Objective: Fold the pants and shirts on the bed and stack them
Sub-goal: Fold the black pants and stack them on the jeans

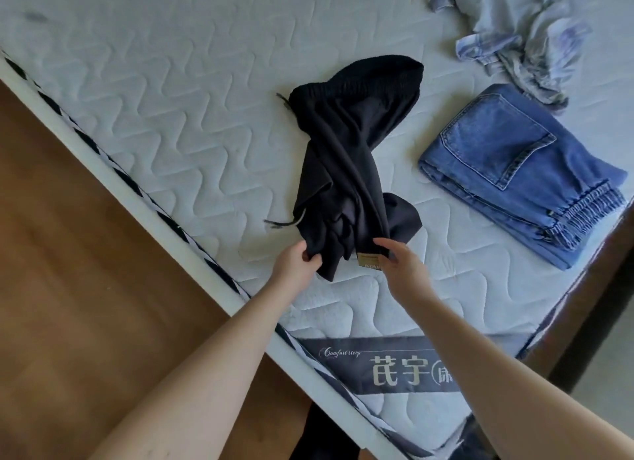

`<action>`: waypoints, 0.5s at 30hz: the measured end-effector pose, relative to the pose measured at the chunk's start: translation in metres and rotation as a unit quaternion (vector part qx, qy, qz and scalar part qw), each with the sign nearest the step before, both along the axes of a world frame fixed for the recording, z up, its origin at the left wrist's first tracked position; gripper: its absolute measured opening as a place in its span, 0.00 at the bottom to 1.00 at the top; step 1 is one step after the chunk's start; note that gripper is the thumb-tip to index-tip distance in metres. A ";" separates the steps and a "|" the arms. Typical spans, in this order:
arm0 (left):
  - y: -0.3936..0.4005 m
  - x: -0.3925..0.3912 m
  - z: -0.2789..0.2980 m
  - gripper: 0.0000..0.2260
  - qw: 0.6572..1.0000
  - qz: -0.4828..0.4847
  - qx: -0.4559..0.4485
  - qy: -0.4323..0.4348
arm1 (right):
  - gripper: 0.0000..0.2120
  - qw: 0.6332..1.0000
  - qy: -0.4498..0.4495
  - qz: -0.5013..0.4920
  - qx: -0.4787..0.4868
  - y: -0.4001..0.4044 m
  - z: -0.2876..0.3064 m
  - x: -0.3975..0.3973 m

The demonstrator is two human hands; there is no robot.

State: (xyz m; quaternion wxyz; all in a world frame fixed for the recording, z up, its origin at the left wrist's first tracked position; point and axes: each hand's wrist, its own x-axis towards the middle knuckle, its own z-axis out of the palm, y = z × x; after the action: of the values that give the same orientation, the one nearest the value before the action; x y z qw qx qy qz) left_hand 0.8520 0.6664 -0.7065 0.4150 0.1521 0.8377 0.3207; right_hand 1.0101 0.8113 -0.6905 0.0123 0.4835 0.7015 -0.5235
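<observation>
Black pants [350, 157] lie bunched and twisted on the white quilted mattress [164, 102], waistband away from me, leg ends toward me. My left hand [296, 260] pinches one leg end. My right hand [399, 262] grips the other leg end beside a tan label. To the right lie folded blue jeans [514, 171], back pocket up. A crumpled light blue shirt [514, 30] sits at the far right.
The mattress edge with its dark striped trim [144, 191] runs diagonally past my left arm. Wooden floor [68, 270] lies to the left. A dark bed frame [603, 288] borders the right side.
</observation>
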 end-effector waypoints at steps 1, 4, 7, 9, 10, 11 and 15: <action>-0.005 0.007 0.004 0.05 1.000 0.000 -0.003 0.008 | 0.20 1.000 -0.002 0.005 -0.002 -0.005 0.003 0.009; -0.020 0.023 0.017 0.04 0.998 0.042 -0.002 0.052 | 0.22 1.000 0.005 0.008 -0.008 -0.014 0.014 0.033; -0.030 0.037 0.027 0.05 0.996 0.057 -0.019 0.065 | 0.21 1.000 0.014 0.008 -0.020 -0.019 0.023 0.054; -0.032 0.046 0.032 0.05 0.997 0.044 -0.023 0.063 | 0.21 0.999 0.012 0.018 -0.030 -0.022 0.026 0.063; -0.032 0.050 0.034 0.04 0.997 0.037 -0.023 0.066 | 0.21 0.999 0.015 0.023 -0.036 -0.024 0.027 0.066; -0.032 0.054 0.037 0.04 0.997 0.036 -0.023 0.068 | 0.21 0.998 0.020 0.030 -0.043 -0.026 0.028 0.069; -0.034 0.073 0.063 0.05 0.997 0.045 -0.028 0.060 | 0.22 0.996 0.043 0.050 -0.053 -0.033 0.049 0.089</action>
State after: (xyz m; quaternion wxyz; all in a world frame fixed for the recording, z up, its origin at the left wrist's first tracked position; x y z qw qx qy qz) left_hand 0.9247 0.6319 -0.6436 0.3529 0.1219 0.8757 0.3061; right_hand 1.0990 0.7788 -0.6419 0.0334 0.4235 0.6957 -0.5792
